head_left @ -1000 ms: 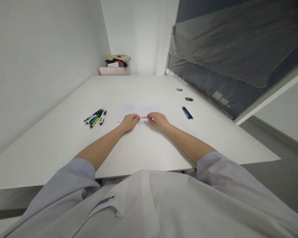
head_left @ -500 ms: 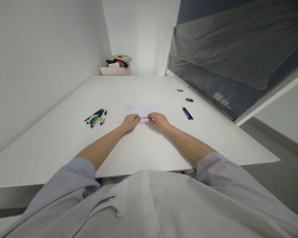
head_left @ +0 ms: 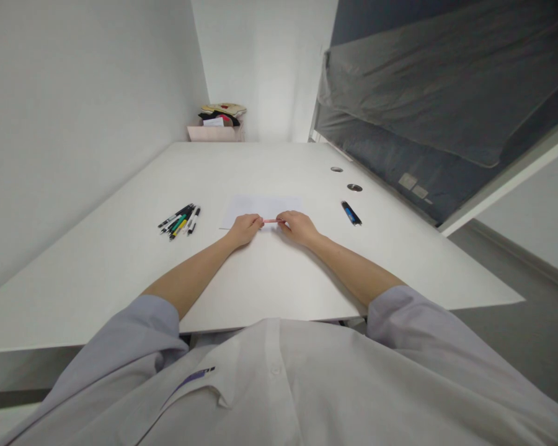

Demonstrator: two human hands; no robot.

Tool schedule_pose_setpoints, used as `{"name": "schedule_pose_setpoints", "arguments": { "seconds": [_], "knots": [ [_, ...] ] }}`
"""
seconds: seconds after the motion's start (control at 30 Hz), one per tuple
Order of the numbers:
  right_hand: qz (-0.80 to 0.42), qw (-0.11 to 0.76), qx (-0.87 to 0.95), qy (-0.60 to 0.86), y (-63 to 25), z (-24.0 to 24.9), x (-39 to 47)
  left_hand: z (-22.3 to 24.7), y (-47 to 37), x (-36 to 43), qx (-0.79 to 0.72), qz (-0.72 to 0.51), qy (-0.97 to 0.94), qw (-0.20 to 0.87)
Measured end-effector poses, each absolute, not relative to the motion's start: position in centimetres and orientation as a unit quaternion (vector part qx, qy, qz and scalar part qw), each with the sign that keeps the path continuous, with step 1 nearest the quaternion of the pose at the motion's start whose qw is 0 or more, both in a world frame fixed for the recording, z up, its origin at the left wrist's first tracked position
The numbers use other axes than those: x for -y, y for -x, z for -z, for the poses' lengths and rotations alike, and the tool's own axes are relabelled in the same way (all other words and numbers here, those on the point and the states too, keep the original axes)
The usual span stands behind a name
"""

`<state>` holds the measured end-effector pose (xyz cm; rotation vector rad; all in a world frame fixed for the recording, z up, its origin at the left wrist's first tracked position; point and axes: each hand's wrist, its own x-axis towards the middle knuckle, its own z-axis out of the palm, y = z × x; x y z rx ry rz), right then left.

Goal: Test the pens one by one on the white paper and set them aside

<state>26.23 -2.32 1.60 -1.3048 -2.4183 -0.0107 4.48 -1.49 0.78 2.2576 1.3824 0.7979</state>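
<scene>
The left hand (head_left: 245,229) and right hand (head_left: 300,227), fingers closed, pinch the pink pen (head_left: 270,221) between them, over the paper (head_left: 265,204); this holding step probably calls next for steady fingers.

Head view barely shifted, seemingly leftward

Head-worn view, forward and down

White table (head_left: 270,285), pens (head_left: 180,222), paper (head_left: 266,205), dark slim object (head_left: 351,213)
</scene>
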Motion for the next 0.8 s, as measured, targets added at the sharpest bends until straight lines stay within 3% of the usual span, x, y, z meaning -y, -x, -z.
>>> {"name": "schedule_pose_setpoints", "arguments": {
  "seconds": [0.33, 0.8],
  "knots": [
    [0.007, 0.191, 0.866, 0.462, -26.26, -1.56, 2.22, -0.85, -4.54, 1.91, -0.492, -0.310, -0.793, 0.180],
    [0.019, 0.178, 0.870, 0.459, -26.23, -1.66, 2.33, -1.09, -4.64, 1.74, -0.498, -0.240, -0.825, 0.117]
  ]
}}
